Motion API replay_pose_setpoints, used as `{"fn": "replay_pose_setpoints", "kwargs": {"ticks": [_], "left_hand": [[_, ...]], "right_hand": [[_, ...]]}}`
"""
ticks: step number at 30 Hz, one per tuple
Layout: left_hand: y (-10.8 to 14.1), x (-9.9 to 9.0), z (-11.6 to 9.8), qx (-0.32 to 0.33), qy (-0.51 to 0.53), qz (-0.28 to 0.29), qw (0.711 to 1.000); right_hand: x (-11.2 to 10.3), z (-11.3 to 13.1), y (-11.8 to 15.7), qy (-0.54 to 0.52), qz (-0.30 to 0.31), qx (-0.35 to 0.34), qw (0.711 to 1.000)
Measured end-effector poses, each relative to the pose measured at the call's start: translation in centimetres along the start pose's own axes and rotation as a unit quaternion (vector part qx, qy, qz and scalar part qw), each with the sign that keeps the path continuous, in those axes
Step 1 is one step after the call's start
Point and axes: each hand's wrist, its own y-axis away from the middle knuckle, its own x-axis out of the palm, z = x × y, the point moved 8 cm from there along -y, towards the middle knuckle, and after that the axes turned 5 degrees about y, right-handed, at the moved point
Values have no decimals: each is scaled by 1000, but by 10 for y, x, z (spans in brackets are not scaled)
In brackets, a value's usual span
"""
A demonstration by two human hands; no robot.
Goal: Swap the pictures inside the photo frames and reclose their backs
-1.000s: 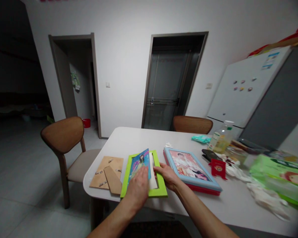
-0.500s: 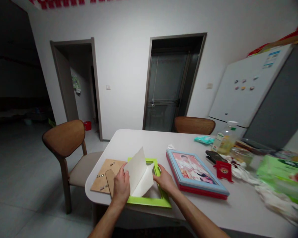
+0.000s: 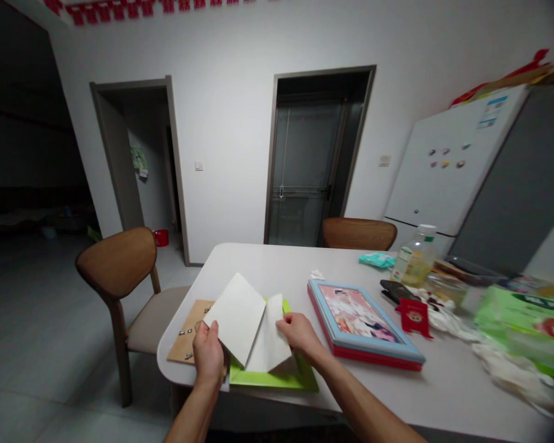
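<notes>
A stiff white sheet (image 3: 238, 317) is pinched at its left edge by my left hand (image 3: 207, 354), tilted over the table. My right hand (image 3: 299, 332) grips the upper right edge of a second, thinner white paper (image 3: 271, 341), which is slightly curled. Both sheets are above a lime-green picture frame (image 3: 272, 380) and hide much of its opening. Left of the frame, partly behind my left hand, lies a brown backing board (image 3: 179, 344) with metal clips. To the right of my right hand rests a stack of picture frames, a light blue one (image 3: 364, 317) on top of red.
The white table (image 3: 240, 258) has a rounded left corner. On its right side are a bottle (image 3: 415, 255), a dark phone (image 3: 397, 292), a red card (image 3: 414, 317), crumpled tissues and a green tissue pack (image 3: 526, 326). Wooden chairs stand left (image 3: 120, 261) and behind (image 3: 360, 234).
My left hand has moved left and the stiff sheet has swung flatter, further from the thin paper. My right hand has raised the thin paper's right edge from the frame.
</notes>
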Motion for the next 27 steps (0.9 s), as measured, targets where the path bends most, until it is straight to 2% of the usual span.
{"fn": "replay_pose_setpoints", "kwargs": {"ticks": [3,5,10,14,19,22,25,27], "left_hand": [[5,0,5,-17,41,-4,999],[12,4,7,-28,63,1,998],[36,23,6,-62,101,45,992],[50,29,12,-116,143,65,981],[56,32,18,-146,186,62,970],[57,38,16,-138,185,86,969],[53,32,18,-141,153,55,977],[47,26,13,-123,150,30,981]], "right_hand": [[-10,16,-1,-26,-7,-8,1000],[-6,33,-3,-37,-3,-26,999],[34,66,1,-32,11,-90,995],[56,68,14,-14,6,-126,992],[50,77,33,43,-55,-231,971],[53,84,42,46,-53,-275,959],[54,84,47,25,-38,-293,955],[43,78,46,8,-70,-289,955]]}}
